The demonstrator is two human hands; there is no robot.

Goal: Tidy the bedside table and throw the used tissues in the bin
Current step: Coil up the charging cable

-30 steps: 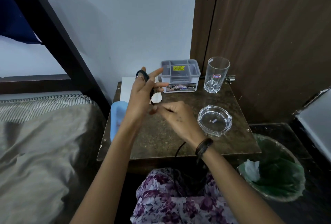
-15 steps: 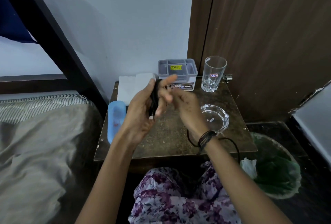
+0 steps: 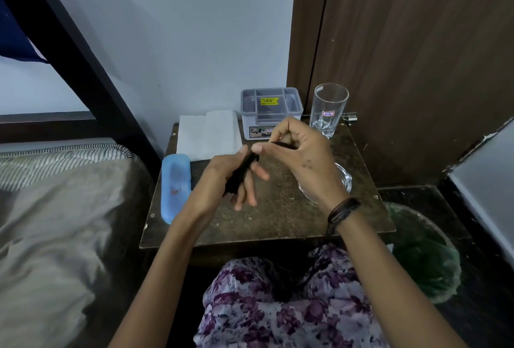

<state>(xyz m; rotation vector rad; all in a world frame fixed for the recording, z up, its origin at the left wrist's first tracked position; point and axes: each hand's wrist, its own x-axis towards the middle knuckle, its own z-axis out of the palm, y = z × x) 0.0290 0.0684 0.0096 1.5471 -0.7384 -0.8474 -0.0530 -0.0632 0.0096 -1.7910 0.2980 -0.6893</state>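
Observation:
Above the brown bedside table, my left hand holds a coiled bundle of black cable in its palm, fingers pointing down. My right hand pinches the cable's loose end at the top of the bundle. A white folded tissue lies flat at the table's back left. The bin, lined with a green bag, stands on the floor to the right of the table.
A blue case lies along the table's left edge. A grey plastic organiser box and an empty drinking glass stand at the back. A glass ashtray sits under my right wrist. The bed is on the left.
The dangling cable has been taken up into the bundle in my left hand. My left hand has dropped and turned fingers down; my right hand has risen over the bundle with the cable end.

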